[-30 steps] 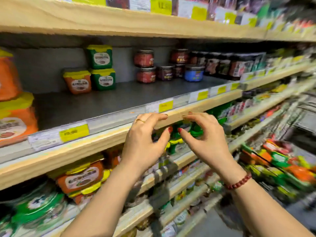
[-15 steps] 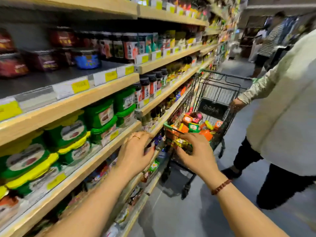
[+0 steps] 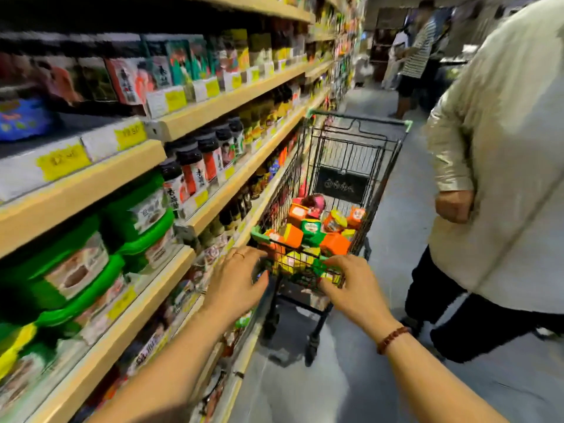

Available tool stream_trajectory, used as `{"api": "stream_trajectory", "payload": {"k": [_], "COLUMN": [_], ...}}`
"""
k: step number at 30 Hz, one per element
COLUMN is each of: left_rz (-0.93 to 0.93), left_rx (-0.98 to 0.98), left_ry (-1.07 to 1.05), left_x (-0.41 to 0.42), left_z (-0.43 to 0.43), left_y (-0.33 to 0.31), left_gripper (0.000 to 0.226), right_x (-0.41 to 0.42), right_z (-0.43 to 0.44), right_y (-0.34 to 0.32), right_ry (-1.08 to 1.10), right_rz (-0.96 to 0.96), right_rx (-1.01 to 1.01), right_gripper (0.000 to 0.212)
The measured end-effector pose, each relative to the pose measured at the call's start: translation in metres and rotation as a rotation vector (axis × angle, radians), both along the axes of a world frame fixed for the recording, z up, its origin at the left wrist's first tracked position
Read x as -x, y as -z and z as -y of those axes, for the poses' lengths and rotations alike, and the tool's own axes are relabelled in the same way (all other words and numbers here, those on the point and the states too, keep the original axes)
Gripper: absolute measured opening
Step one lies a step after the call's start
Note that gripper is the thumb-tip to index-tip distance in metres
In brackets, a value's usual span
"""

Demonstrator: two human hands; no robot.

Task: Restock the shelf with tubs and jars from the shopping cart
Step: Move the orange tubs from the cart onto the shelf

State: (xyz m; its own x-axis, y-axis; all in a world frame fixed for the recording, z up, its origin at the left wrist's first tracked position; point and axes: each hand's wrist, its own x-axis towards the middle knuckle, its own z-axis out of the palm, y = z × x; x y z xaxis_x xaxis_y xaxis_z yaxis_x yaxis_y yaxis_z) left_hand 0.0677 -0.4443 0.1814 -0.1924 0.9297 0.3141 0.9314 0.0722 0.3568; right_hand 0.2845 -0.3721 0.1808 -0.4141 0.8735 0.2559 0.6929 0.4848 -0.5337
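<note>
A black wire shopping cart [image 3: 351,154] stands in the aisle against the shelving, loaded with orange tubs [image 3: 334,244], a green tub [image 3: 311,228] and a jar [image 3: 334,220]. My left hand [image 3: 236,282] and my right hand [image 3: 354,288] are both stretched toward the cart's near end, fingers spread, holding nothing. The right fingertips are at the near rim; the left hand is just left of it. Green tubs [image 3: 143,215] fill the wooden shelf [image 3: 91,184] on my left.
A person in a pale jacket [image 3: 500,178] stands close on the right, beside the cart. Other people stand far down the aisle [image 3: 415,56]. Dark-lidded jars [image 3: 198,166] line the shelves ahead. Grey floor [image 3: 396,209] runs between the cart and the person.
My view has swung from the shelf to the cart down the aisle. Both hands have left the shelf edge and reached to the cart's near end.
</note>
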Motion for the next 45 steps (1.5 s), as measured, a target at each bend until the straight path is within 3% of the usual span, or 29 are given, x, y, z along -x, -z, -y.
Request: {"api": "stream_trajectory", "payload": {"k": [15, 28, 39, 45], "left_rz": [0.090, 0.169, 0.262, 0.288], "left_rx": [0.099, 0.304, 0.477, 0.614], "left_ry": [0.125, -0.056, -0.058, -0.034], "left_x": [0.048, 0.039, 0.047, 0.061], "left_z": [-0.183, -0.314, -0.353, -0.382], "left_y": [0.038, 0.105, 0.145, 0.160], "left_gripper": [0.036, 0.041, 0.040, 0.041], "right_x": [0.040, 0.037, 0.055, 0.072], "right_z": [-0.158, -0.341, -0.395, -0.408], "right_y": [0.046, 0.127, 0.192, 0.208], "right_ry": [0.168, 0.069, 0.062, 0.038], "right_rz": [-0.019, 0.102, 0.346, 0.538], "right_rx": [0.163, 0.446, 0.601, 0.552], "right_gripper": [0.029, 0.035, 0.073, 0.083]}}
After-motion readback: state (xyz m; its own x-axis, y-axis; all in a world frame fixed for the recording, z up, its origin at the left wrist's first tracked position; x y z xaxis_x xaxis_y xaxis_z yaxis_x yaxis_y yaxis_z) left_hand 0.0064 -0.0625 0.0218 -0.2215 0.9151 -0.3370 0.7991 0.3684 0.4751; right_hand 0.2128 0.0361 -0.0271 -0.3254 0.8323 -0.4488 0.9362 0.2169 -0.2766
